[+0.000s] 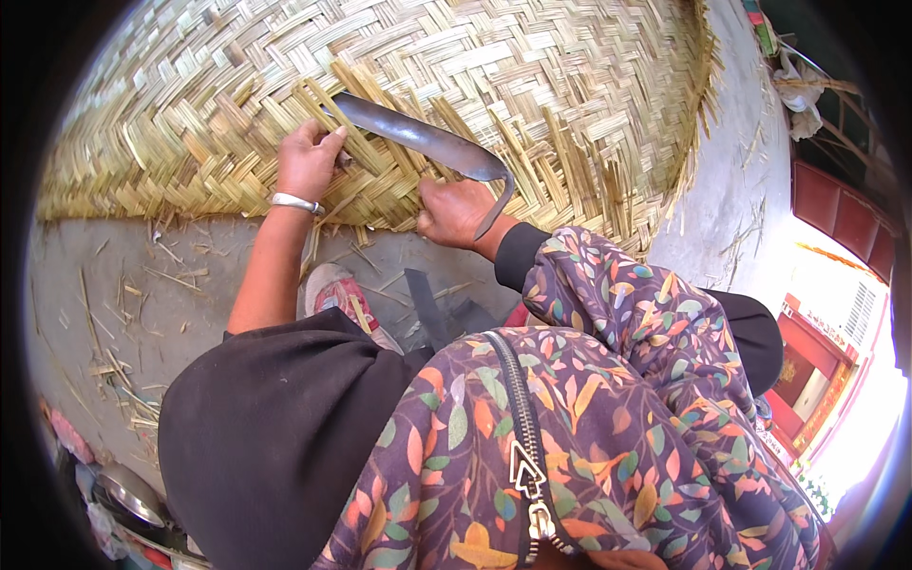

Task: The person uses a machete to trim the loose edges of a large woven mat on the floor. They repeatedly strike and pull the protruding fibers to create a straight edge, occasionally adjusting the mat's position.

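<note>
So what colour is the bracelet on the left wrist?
Silver, on the bracelet; the head view shows it best.

We look down from a single head-worn fisheye camera, close over our own forearms; the view faces forward and downward onto the woven mat and concrete floor; straight edges bow toward the dark circular rim.
</note>
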The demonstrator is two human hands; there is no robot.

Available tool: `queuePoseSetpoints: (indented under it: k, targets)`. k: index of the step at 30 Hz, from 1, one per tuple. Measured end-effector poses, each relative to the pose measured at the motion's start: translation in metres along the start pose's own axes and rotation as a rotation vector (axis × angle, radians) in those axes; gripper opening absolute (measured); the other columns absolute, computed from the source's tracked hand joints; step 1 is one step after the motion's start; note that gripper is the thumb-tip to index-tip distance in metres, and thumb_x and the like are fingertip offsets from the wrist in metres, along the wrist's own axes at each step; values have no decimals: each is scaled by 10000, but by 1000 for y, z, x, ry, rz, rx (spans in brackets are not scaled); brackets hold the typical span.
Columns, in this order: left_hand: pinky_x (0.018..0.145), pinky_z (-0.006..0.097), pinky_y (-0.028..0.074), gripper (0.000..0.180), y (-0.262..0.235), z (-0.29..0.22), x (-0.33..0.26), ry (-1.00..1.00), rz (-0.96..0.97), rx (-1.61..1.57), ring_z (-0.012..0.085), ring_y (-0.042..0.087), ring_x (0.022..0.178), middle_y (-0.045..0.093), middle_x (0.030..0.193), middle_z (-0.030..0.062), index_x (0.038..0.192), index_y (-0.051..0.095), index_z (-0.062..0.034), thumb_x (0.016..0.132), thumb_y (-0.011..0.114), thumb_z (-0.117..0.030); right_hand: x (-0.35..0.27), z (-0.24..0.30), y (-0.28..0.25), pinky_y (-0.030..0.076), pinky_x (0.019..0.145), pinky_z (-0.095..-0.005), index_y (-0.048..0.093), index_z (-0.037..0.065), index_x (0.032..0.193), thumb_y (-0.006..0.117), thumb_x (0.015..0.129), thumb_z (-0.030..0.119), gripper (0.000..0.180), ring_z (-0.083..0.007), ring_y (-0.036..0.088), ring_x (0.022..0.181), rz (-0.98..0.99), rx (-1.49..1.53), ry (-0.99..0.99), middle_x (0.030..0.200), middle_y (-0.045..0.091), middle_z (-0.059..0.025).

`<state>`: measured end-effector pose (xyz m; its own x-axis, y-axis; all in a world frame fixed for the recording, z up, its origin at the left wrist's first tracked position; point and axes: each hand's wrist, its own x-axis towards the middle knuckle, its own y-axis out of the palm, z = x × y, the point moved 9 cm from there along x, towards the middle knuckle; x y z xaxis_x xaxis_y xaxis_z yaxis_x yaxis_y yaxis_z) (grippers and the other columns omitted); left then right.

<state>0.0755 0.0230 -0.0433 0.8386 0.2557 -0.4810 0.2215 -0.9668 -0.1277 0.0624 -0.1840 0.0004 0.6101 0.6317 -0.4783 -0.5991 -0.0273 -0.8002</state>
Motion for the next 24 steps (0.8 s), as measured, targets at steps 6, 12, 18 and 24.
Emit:
queuePoseSetpoints:
  k: [6,12,18,24]
  targets:
    - [502,237,444,227,5,-15,4,-5,-2,-77,68,537,536,638,688,13,961,693,12,890,723,-201,3,-15,-6,523,673,-510,597,23,907,574,777,203,223,-410,662,750,-56,101,1,756,665,-213]
    - [498,229,445,263,20,-29,-2,-70,12,35,73,563,562,661,755,24,927,686,9,846,771,-226,-17,-30,-13,503,691,-491,567,44,970,663,847,324,321,-397,649,781,-132,192,-4,801,664,-179]
    - [486,215,459,236,35,-32,-12,-158,71,-75,89,604,583,662,824,33,953,616,-39,863,755,-207,-39,-26,-33,496,651,-459,588,51,977,628,921,352,309,-380,649,772,-163,161,-167,796,652,-179]
    - [476,203,474,161,30,-29,-15,-183,25,-238,134,685,649,650,800,29,947,574,-64,901,710,-137,-68,-23,-60,484,630,-488,558,64,938,605,941,317,257,-425,612,717,55,229,-253,719,608,-207]
